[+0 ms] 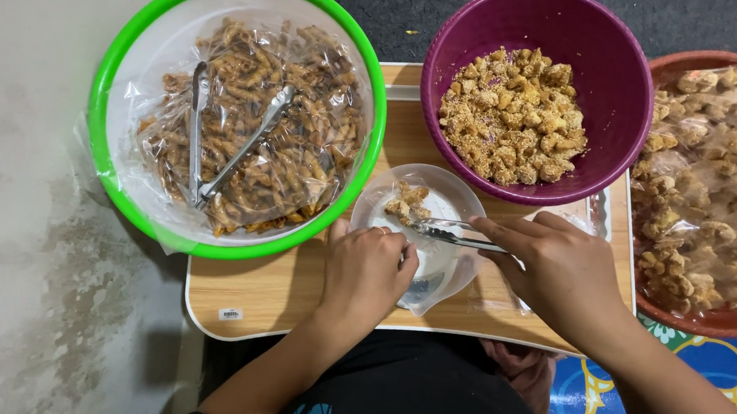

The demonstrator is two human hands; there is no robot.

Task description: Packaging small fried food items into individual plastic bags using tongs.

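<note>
A small clear plastic bag (436, 211) sits open at the middle of the wooden tray table (295, 288), with a few crumb-coated snack pieces (407, 202) gathered in its upper left part. The left hand (367, 271) is curled around the bag's near edge, fingers bent and pressed close together on the plastic. The right hand (557, 265) pinches a pair of slim metal tongs (452, 232) between thumb and fingers, the tips reaching into the bag just beside the pieces. Above the bag, the purple bowl (614, 94) holds a heap of the same crumbed bits (piled toward its centre, the walls bare). To the left, the green-rimmed basin (103, 88) is lined with a clear sack of brown twisted snacks, and a second, longer pair of tongs (232, 139) lies across them. At the far right a reddish-brown basin (694, 316) holds another sack of pale puffed pieces. The green basin overhangs the tray's left edge, the purple bowl its far edge; bare wood shows only along the near strip in front of the hands.
</note>
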